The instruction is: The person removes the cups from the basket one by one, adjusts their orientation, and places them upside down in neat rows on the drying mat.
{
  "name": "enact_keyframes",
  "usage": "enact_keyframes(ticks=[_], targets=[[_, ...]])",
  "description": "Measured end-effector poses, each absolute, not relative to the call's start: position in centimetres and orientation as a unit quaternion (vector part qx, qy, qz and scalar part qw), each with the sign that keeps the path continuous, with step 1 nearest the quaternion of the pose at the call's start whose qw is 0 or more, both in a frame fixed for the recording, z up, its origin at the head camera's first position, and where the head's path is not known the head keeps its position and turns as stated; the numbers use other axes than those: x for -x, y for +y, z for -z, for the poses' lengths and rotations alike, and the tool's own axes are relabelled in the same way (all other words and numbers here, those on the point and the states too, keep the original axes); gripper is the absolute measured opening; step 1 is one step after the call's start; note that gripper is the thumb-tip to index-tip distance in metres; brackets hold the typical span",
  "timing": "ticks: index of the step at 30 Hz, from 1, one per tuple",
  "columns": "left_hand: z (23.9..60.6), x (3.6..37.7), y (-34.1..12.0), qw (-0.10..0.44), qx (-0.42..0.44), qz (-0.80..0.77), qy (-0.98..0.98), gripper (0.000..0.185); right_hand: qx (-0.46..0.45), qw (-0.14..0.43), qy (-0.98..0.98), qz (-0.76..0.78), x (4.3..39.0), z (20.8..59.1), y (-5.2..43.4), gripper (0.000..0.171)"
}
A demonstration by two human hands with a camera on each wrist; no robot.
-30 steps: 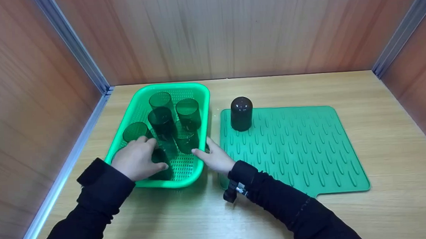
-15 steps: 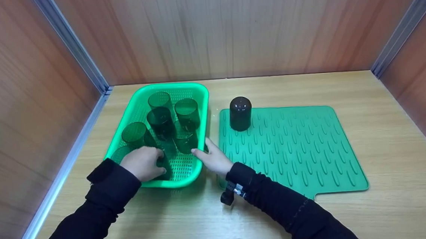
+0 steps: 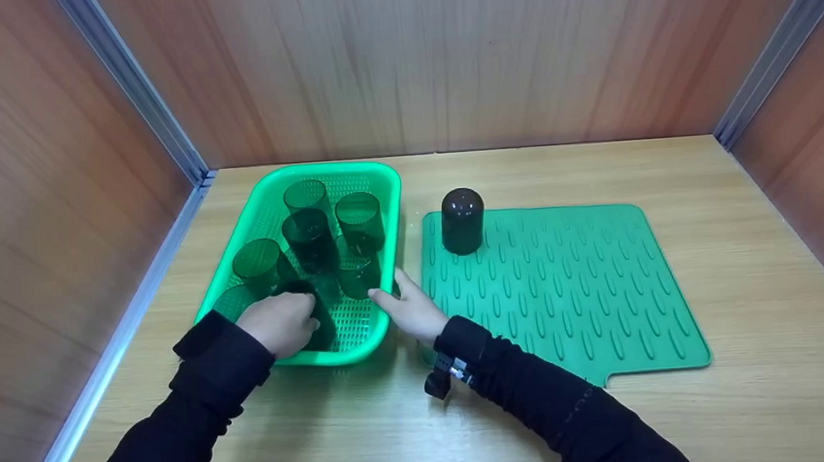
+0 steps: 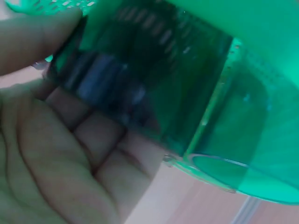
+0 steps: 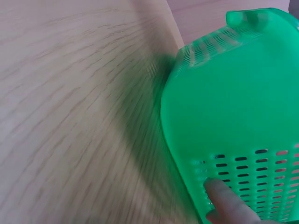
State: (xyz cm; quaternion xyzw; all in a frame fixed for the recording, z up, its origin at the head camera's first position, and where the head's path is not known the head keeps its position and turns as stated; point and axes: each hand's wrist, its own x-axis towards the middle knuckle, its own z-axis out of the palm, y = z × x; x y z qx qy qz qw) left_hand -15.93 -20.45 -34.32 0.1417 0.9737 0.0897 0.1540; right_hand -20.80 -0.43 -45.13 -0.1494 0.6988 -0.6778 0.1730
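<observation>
In the head view my left hand (image 3: 278,324) is inside the near end of a green plastic basket (image 3: 397,214), its fingers and thumb around a dark translucent cup (image 3: 324,329). The left wrist view shows that cup's mouth facing the palm, with the thumb at its rim. Several translucent cups, such as a green one (image 3: 360,221) and a darker one (image 3: 310,242), stand in the basket. My right hand (image 3: 414,310) grips the basket's right side, thumb over the rim. A finger (image 5: 229,200) presses the slotted outer wall in the right wrist view.
A green ribbed drying mat (image 3: 568,292) lies right of the basket. On its far left corner a dark cup (image 3: 463,221) stands upside down. Wood-patterned panels (image 3: 472,60) wall in the wooden table (image 3: 367,422) at the back and sides.
The left hand has moved a little right and nearer, from spread over the near cups to gripping the dark cup. The right hand stays at the basket's side.
</observation>
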Motion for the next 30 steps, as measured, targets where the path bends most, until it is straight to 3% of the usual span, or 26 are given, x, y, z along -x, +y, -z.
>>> enact_keyframes(ticks=[15, 23, 30], targets=[[32.0, 14.6, -17.9, -0.058, -0.186, -0.137, 0.971, 0.018, 0.151, 0.163, 0.705, 0.674, 20.9, 45.3, -0.6, 0.050], [32.5, 14.5, -15.5, -0.123, -0.159, -0.239, 0.950, 0.021, 0.120, 0.158, 0.694, 0.692, 20.9, 45.3, -0.2, 0.051], [33.3, 14.6, -13.6, -0.176, -0.171, -0.304, 0.920, 0.026, 0.022, 0.235, 0.592, 0.771, 21.2, 44.4, 1.5, 0.054]])
